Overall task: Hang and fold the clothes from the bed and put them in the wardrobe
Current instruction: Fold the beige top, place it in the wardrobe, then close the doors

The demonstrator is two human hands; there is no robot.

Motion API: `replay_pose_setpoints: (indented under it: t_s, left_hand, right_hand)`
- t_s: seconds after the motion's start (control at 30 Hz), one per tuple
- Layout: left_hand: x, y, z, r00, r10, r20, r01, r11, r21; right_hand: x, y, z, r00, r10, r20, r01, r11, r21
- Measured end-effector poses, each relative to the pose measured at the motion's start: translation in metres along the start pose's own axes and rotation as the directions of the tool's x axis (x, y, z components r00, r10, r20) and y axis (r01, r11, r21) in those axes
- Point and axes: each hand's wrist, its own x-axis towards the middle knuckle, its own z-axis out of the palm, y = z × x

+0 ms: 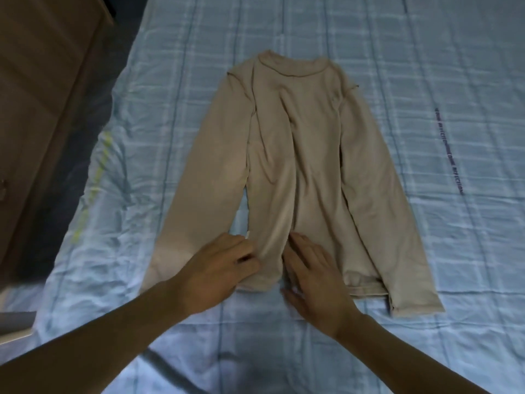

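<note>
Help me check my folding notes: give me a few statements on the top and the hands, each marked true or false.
1. The top lies flat on the bed, neck away from the person. True.
2. Its sleeves are folded across the chest. False: they lie stretched along either side of the body.
3. The left hand and the right hand both touch the top near its hem. True.
4. The top hangs on a hanger. False: no hanger shows.
</note>
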Motion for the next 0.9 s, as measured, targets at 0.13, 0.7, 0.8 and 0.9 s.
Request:
replay_pose_setpoints:
  t_s: [0.13,0.7,0.8,0.9]
  left_hand:
    - [-0.031,-0.027,-0.042,0.992,0.026,0.124,-0.033,0.998,0.051]
    - [-0.027,-0.080,-0.033,0.452,-0.891,0.047,0.885,0.441,-0.152]
    - [-0.006,-0.097,-0.027,0.359,-0.929,0.087,0.911,0.328,-0.251]
    - [0.001,-0.098,-0.030,0.466,-0.885,-0.018,0.852,0.454,-0.260]
  right_hand:
    - [0.006,0.003,-0.006,0.990,0.007,-0.140,-0.014,0.999,-0.051]
    - [0.051,-0.020,-0.017,0.998,-0.052,-0.031,0.053,0.997,0.051]
    - [0.078,-0.030,-0.016,0.996,0.026,-0.083,-0.017,0.993,0.114]
    - [0.098,-0.033,-0.022,0.991,0.084,-0.100,-0.072,0.991,0.115]
